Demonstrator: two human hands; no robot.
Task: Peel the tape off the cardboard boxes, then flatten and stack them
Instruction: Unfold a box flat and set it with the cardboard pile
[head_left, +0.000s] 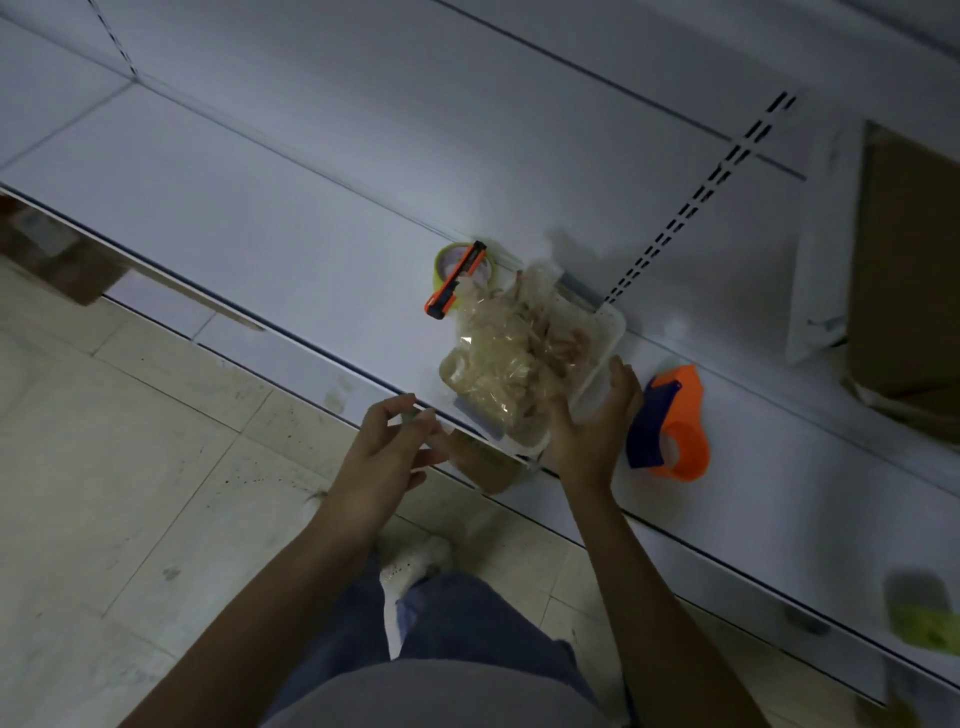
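Observation:
A clear plastic tub (602, 332) stuffed with crumpled used tape (509, 353) sits at the front edge of a white metal shelf (260, 234). My right hand (592, 421) grips the tub's near right corner. My left hand (389, 441) hovers left of the tub, its fingertips pinching a thin strip of clear tape (415, 415). A brown cardboard box (909, 260) stands on the shelf at the far right. More cardboard (57, 260) lies at the far left below the shelf edge.
An orange box cutter (456, 280) lies across a yellowish tape roll (462, 260) behind the tub. An orange and blue tape dispenser (670, 426) sits right of my right hand. Tiled floor (130, 441) lies below, with my legs and a white shoe (410, 566). A green object (924, 618) is at the lower right.

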